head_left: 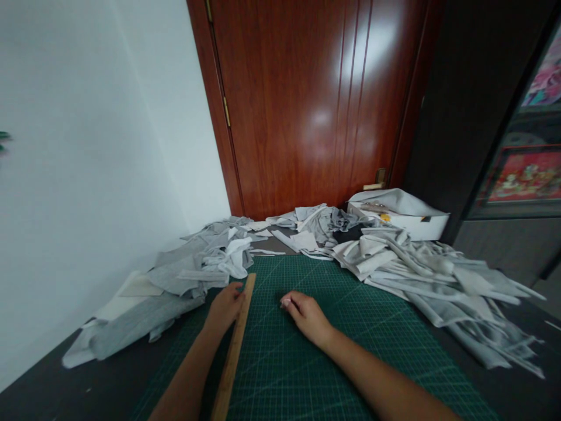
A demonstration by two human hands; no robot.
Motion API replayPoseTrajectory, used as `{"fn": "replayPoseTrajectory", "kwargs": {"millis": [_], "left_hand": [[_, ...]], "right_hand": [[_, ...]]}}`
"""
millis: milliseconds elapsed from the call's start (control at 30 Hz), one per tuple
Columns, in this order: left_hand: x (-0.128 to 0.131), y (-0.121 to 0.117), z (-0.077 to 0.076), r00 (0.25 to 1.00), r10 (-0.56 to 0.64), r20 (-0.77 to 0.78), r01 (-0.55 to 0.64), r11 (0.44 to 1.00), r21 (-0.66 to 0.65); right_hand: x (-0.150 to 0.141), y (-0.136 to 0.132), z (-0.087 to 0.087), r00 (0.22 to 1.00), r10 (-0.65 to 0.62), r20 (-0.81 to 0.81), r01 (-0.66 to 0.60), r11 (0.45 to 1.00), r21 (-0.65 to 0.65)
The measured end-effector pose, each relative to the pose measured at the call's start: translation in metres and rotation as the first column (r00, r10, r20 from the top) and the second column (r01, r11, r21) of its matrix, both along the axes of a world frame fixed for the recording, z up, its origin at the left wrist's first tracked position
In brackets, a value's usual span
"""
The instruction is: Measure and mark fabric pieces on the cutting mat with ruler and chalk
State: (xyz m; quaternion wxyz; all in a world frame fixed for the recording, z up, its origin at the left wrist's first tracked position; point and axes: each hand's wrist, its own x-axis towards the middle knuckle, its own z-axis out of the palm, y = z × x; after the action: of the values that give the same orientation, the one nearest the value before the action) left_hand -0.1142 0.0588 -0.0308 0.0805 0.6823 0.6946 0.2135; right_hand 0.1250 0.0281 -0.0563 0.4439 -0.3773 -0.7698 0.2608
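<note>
A long wooden ruler (236, 345) lies lengthwise on a green cutting mat (289, 362) marked with a fine grid. Just left of the ruler's far end is my left hand (224, 307), fingers loosely bent and apart. Its fingertips come up to the ruler's edge; whether they press on it I cannot tell. Over the middle of the mat, to the right of the ruler, my right hand (309, 317) is closed. A small pale, shiny bit shows at its fingertips, too small to name.
Grey and white fabric scraps are heaped at the left (175, 280), and more fabric strips (421, 269) at the right. Behind them stands a white box (423, 227) with grey cloth over it. A wall and a brown wooden door (298, 105) close off the back.
</note>
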Motion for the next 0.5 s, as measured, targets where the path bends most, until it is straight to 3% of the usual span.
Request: {"fn": "replayPoseTrajectory", "kwargs": {"millis": [100, 200, 367, 500], "left_hand": [[0.017, -0.002, -0.005, 0.929, -0.302, 0.215, 0.286, 0.953, 0.103], [0.022, -0.001, -0.01, 0.87, -0.453, 0.194, 0.409, 0.884, 0.225], [-0.002, 0.017, -0.022, 0.975, -0.222, 0.022, 0.201, 0.919, 0.339], [-0.017, 0.034, -0.028, 0.993, -0.096, -0.062, 0.113, 0.916, 0.384]], "right_hand": [[-0.001, -0.013, 0.009, 0.987, 0.086, 0.139, -0.116, 0.967, 0.225], [-0.003, -0.026, 0.015, 0.931, 0.218, 0.291, -0.301, 0.912, 0.279], [-0.015, -0.039, 0.018, 0.8, 0.34, 0.493, -0.499, 0.834, 0.235], [-0.035, -0.046, 0.019, 0.731, 0.38, 0.566, -0.575, 0.79, 0.213]]}}
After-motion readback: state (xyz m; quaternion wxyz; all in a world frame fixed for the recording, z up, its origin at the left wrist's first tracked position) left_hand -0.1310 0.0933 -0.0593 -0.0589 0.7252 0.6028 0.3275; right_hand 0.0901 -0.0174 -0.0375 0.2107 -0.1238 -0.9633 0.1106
